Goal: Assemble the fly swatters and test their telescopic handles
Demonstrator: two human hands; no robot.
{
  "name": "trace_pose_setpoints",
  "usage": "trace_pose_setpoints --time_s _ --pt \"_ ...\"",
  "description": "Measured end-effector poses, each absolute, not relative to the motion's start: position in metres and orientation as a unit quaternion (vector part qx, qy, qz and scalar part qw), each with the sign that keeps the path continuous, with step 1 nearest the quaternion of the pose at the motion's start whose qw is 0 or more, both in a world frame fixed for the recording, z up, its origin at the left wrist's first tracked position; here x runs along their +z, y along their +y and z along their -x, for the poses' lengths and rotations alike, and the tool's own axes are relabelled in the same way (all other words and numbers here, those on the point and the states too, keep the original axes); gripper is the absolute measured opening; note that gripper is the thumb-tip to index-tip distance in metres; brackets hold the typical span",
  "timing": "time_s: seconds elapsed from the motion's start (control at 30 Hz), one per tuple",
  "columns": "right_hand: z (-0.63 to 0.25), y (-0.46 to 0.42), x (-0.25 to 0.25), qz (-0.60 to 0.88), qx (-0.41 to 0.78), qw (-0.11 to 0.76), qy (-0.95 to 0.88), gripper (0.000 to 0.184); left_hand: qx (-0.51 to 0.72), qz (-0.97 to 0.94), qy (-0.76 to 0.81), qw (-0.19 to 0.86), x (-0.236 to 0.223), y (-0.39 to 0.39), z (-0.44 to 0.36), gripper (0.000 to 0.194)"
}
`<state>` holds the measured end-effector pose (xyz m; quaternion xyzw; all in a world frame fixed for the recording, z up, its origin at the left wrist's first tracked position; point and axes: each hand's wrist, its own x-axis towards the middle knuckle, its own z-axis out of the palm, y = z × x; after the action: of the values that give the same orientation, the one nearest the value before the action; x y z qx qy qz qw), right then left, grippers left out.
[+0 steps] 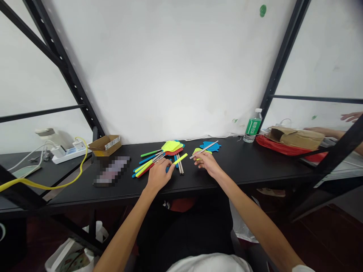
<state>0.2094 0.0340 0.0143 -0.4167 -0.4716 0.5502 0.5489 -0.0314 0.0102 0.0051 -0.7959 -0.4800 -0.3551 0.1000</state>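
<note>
My left hand (160, 172) is closed around a bright yellow handle (180, 158), which points up and to the right toward the other hand. In my right hand (208, 162) a thin silver metal rod (208, 147) is pinched, slanting up to the right. The two pieces are apart. Just left of and behind my left hand lies a pile of fly swatters (150, 160) with green, blue, yellow and red handles. Their yellow heads (171, 146) overlap at the back. Several loose metal rods (180, 166) lie between my hands. Beyond my right hand are a blue swatter head (212, 146) and a yellow one (197, 150).
An open cardboard box (105, 146) and a blurred-out flat object (112, 172) lie to the left. A yellow cable (81, 166) and a power strip (70, 153) are farther left. A water bottle (253, 126) stands back right, near a red bag (279, 146). Another person's hand (326, 132) shows at right.
</note>
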Motion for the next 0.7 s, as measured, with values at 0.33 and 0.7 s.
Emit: trace_pose_setpoints --time_s 0.33,0.7 --pt "-0.2067 0.0290 0.0176 0.386 0.569 0.538 -0.487 0.026 -0.357 0.813 -0.453 0.081 0.0033 0.0118 0.0331 0.023" --pt "-0.2077 0.0324 0.0147 0.356 0.605 0.546 -0.457 0.022 -0.400 0.803 -0.437 0.061 0.0047 0.0107 0.0342 0.022"
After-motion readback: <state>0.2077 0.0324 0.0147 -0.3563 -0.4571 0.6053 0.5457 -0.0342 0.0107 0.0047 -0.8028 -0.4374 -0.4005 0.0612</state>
